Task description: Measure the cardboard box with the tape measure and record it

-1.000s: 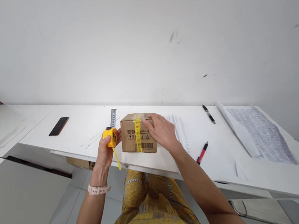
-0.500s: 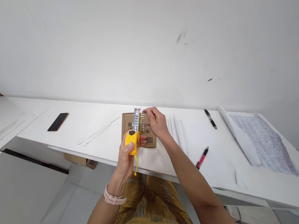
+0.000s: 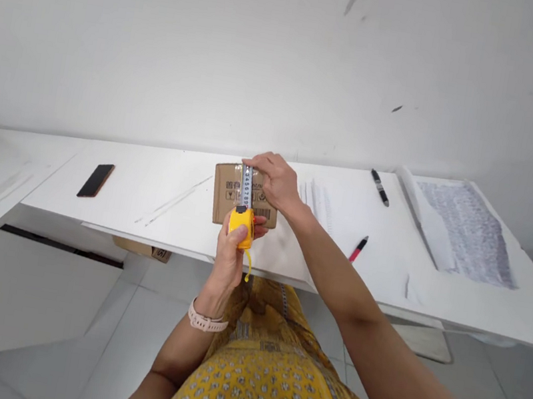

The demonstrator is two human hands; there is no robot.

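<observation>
A small cardboard box (image 3: 221, 202) with printed symbols and clear tape lies on the white desk. My left hand (image 3: 231, 248) is wrapped round a yellow tape measure (image 3: 240, 228) at the box's near edge. Its silver blade (image 3: 247, 186) runs out across the top of the box to the far edge. There my right hand (image 3: 277, 179) pinches the blade's end between thumb and fingers. A yellow wrist strap (image 3: 248, 267) dangles from the case. The blade's very tip is partly covered by my right fingers.
On the white desk (image 3: 174, 171), a dark phone (image 3: 96, 180) lies to the left. Loose papers (image 3: 367, 269), a red pen (image 3: 358, 249), a black pen (image 3: 380, 188) and a handwritten notebook (image 3: 468, 231) are to the right. The wall (image 3: 219, 50) rises behind the desk.
My right fingers have moved from the box's far edge beside the blade onto the blade's end. The view has tilted, so the desk sits higher in the picture.
</observation>
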